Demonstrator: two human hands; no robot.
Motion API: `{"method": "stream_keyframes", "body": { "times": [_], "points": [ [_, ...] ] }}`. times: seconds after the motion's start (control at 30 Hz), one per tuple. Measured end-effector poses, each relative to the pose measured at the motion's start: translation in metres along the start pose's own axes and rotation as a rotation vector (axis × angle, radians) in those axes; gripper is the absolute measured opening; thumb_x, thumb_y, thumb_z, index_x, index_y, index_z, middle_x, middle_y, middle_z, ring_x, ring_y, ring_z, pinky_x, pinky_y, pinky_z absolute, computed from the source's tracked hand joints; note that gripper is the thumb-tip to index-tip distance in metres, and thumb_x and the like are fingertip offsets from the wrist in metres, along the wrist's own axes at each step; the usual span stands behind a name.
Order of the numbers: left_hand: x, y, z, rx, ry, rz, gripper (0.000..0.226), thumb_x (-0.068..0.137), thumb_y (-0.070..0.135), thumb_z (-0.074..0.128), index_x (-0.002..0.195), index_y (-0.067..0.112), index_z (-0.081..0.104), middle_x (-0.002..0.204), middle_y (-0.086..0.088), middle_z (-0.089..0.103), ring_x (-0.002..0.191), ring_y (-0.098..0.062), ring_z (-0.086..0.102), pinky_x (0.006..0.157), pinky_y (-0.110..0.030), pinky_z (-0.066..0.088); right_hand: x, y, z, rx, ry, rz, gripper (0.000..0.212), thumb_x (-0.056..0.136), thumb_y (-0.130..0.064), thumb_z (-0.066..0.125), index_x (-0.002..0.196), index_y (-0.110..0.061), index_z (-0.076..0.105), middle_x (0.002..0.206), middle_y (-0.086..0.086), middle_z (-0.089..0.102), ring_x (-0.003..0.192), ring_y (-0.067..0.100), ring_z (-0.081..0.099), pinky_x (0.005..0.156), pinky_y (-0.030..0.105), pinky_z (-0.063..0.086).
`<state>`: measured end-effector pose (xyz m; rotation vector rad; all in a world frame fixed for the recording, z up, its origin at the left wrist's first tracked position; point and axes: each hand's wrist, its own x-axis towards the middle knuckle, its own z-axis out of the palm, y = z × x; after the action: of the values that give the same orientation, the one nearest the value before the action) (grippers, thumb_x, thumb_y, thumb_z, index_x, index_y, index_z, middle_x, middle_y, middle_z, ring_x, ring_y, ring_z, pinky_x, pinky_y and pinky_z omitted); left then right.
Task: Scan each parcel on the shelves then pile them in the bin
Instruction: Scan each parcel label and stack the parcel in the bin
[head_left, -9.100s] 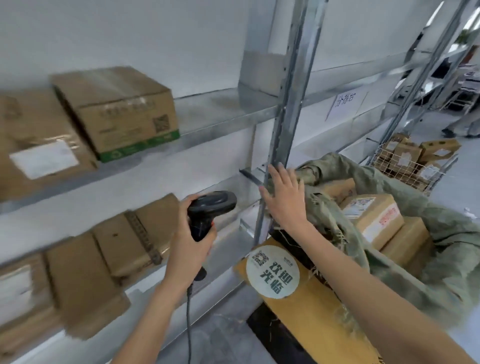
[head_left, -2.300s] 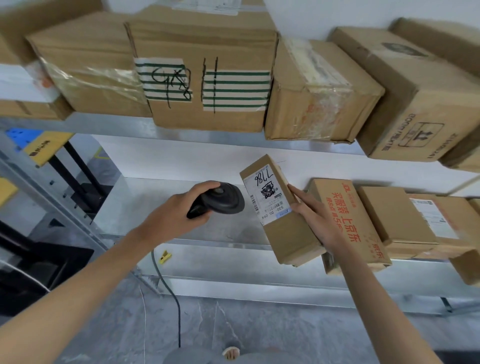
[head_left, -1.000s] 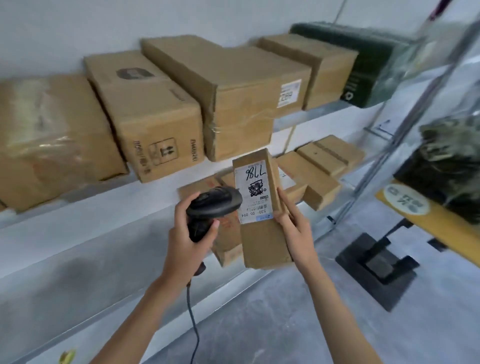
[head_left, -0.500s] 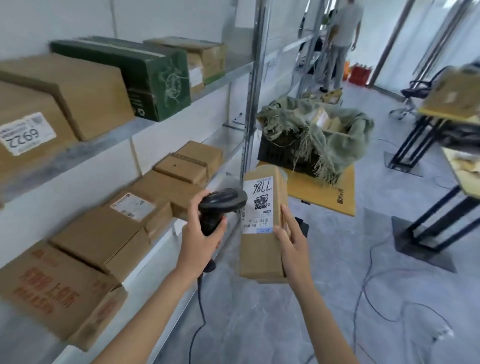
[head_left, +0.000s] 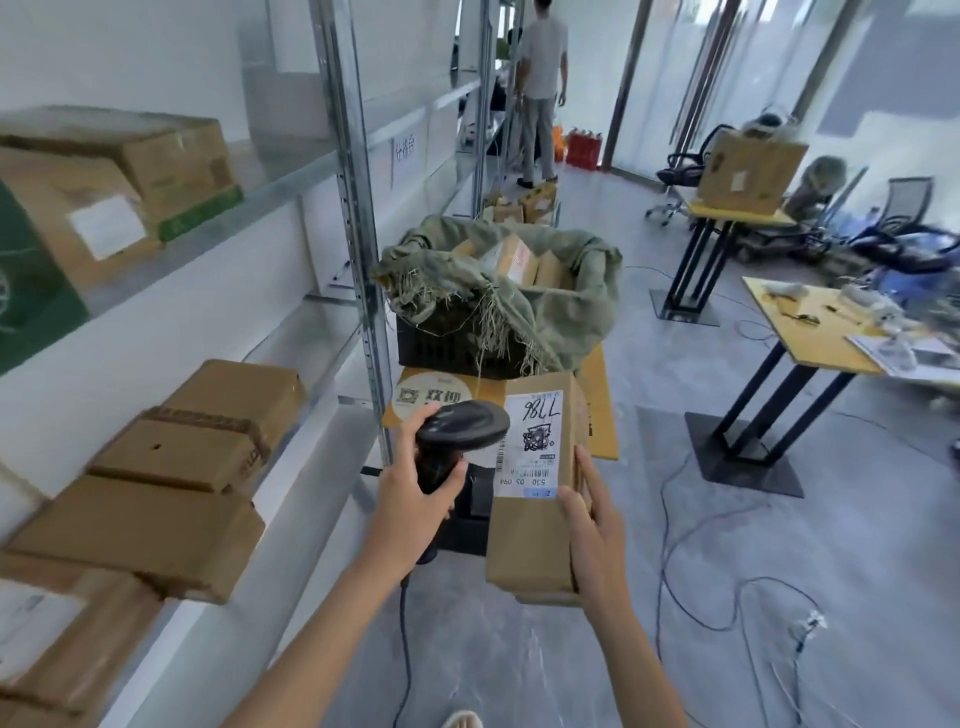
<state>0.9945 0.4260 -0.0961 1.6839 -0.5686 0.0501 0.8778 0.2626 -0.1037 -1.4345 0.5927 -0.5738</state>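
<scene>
Bright daylight, seemingly motion-blurred edges

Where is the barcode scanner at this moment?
In the head view, lower centre: the left hand grips the scanner, just left of the parcel in the right hand.

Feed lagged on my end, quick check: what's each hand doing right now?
Left hand: grips the scanner.
Right hand: holds the labelled parcel upright by its side.

Metal shelves (head_left: 291, 171) with cardboard parcels (head_left: 171, 467); yellow table (head_left: 602, 410) under sack-lined bin (head_left: 447, 348).
</scene>
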Motion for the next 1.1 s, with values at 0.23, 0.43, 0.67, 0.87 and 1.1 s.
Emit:
{"method": "stream_keyframes", "body": {
  "times": [0.23, 0.43, 0.67, 0.87, 1.1],
  "points": [
    [0.111, -0.017, 0.025, 0.005, 0.034, 0.009, 0.067, 0.094, 0.019, 0.072, 0.134, 0.06, 0.038, 0.128, -0.004, 0.062, 0.085, -0.03, 0.067, 0.078, -0.05, 0.06, 0.099, -0.008, 0.018, -0.005, 0.059, 0.014, 0.048, 0.101, -0.014, 0.055, 0.142, -0.04, 0.051, 0.152, -0.01, 0.048, 0.128, 0.011, 0.056, 0.075, 0.017, 0.056],
    [0.185, -0.031, 0.045, -0.049, 0.047, -0.016, 0.068, 0.095, 0.014, 0.071, 0.139, 0.052, 0.036, 0.12, -0.007, 0.064, 0.076, -0.022, 0.066, 0.067, -0.041, 0.061, 0.157, -0.007, 0.02, 0.022, 0.101, 0.059, 0.048, 0.101, -0.013, 0.055, 0.142, -0.038, 0.052, 0.147, -0.01, 0.053, 0.125, 0.012, 0.058, 0.07, 0.012, 0.054],
    [0.273, -0.039, 0.072, -0.036, 0.092, 0.045, 0.067, 0.094, 0.008, 0.071, 0.138, 0.046, 0.038, 0.116, -0.004, 0.064, 0.062, -0.015, 0.068, 0.056, -0.026, 0.058, 0.263, -0.047, 0.025, 0.007, 0.077, -0.05, 0.049, 0.101, -0.017, 0.054, 0.141, -0.045, 0.05, 0.146, -0.007, 0.055, 0.126, 0.018, 0.059, 0.092, 0.038, 0.057],
    [0.336, -0.047, 0.101, -0.023, 0.148, 0.076, 0.069, 0.094, 0.009, 0.071, 0.132, 0.057, 0.04, 0.111, -0.006, 0.066, 0.055, -0.013, 0.065, 0.051, -0.024, 0.055, 0.379, -0.102, 0.03, 0.008, 0.127, -0.267, 0.05, 0.101, -0.015, 0.055, 0.147, -0.035, 0.047, 0.15, -0.009, 0.048, 0.132, 0.012, 0.053, 0.092, 0.028, 0.058],
    [0.379, -0.061, 0.123, 0.035, 0.236, 0.018, 0.067, 0.094, 0.018, 0.073, 0.135, 0.057, 0.038, 0.117, -0.016, 0.067, 0.08, -0.023, 0.065, 0.074, -0.042, 0.06, 0.523, -0.125, 0.051, -0.265, 0.164, -0.461, 0.061, 0.094, -0.04, 0.052, 0.154, -0.036, 0.037, 0.164, -0.008, 0.028, 0.142, 0.011, 0.03, 0.121, 0.048, 0.026]
  ]
}}
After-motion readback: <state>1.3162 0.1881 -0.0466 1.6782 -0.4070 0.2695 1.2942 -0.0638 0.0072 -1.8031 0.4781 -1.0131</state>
